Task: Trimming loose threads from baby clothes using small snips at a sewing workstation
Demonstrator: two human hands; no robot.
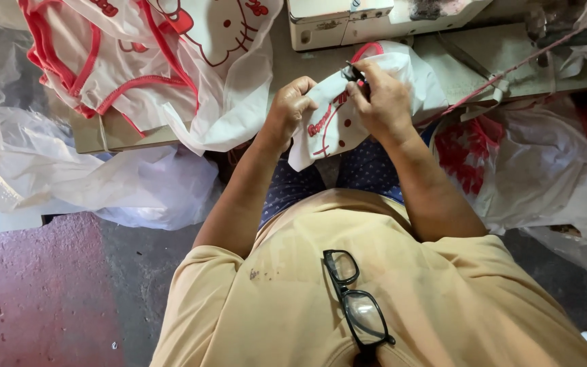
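Left hand [292, 109]: grip clamped on white printed garment [334, 126].
Right hand [382, 102]: grip pinched on small black snips [353, 72].
Risk: fabric nicked if slack near blades.

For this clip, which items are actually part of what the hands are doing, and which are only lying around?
In use:
- left hand, gripping the white garment piece with red trim
- right hand, pinching a small dark tool against that piece

Lying about:
- pile of white and red fabric
- sewing machine
- clear plastic bags
- black glasses hanging on the shirt
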